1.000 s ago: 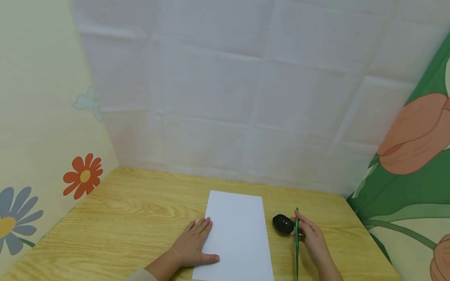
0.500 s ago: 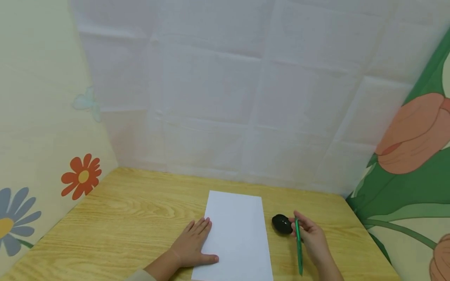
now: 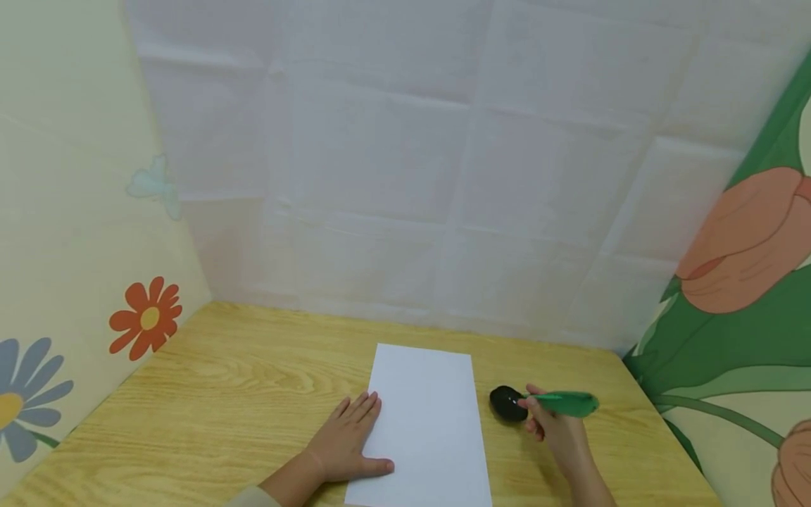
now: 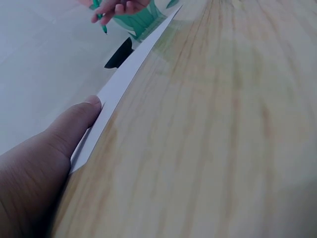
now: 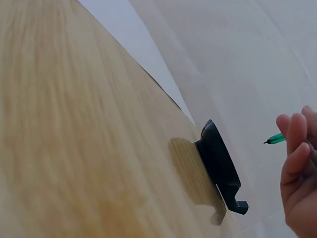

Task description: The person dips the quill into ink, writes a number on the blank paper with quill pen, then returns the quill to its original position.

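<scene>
My left hand (image 3: pixel 345 438) lies flat with fingers spread on the left edge of a white sheet of paper (image 3: pixel 431 415). In the left wrist view its thumb (image 4: pixel 77 121) rests along the paper's edge. To the paper's right, my right hand (image 3: pixel 562 435) pinches a green feather-shaped quill pen (image 3: pixel 570 403), its broad end pointing right. The right wrist view shows the pen's dark pointed tip (image 5: pixel 270 141) poking out past the fingers, above the table. Beside that hand stands a glossy black oval dish (image 3: pixel 507 403) with a short bent stub, plain in the right wrist view.
The wood-grain table (image 3: pixel 266 380) runs back to a creased white cloth (image 3: pixel 380 176). A flower-printed panel (image 3: pixel 76 211) borders the left side, and a green panel with large pink flowers (image 3: pixel 741 246) borders the right.
The quill pen has swung in my right hand: its broad end pointed toward me before and now points right. The left hand, paper and black dish stay in place.
</scene>
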`<action>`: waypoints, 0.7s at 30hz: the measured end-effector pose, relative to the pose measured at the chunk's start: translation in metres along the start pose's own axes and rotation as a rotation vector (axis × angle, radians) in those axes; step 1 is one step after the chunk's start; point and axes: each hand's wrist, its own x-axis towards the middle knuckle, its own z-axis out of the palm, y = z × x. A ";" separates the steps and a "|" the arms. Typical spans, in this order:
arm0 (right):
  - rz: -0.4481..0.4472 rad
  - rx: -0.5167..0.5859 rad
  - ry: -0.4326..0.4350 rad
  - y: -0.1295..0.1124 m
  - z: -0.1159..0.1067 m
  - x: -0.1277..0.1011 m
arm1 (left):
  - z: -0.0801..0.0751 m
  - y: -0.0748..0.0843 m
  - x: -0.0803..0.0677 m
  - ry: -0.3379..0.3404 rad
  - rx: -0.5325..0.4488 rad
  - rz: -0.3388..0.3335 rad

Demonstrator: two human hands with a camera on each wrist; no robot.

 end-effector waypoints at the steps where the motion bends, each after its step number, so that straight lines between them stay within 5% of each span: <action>1: -0.002 0.004 0.012 0.001 0.000 0.000 | 0.000 0.000 0.000 0.001 0.002 0.000; 11: 0.074 -0.090 0.077 0.002 0.000 0.001 | -0.001 0.001 0.000 -0.012 0.007 -0.005; 21: 0.034 -0.062 0.083 0.001 0.006 0.001 | -0.002 0.002 -0.001 -0.009 0.008 -0.006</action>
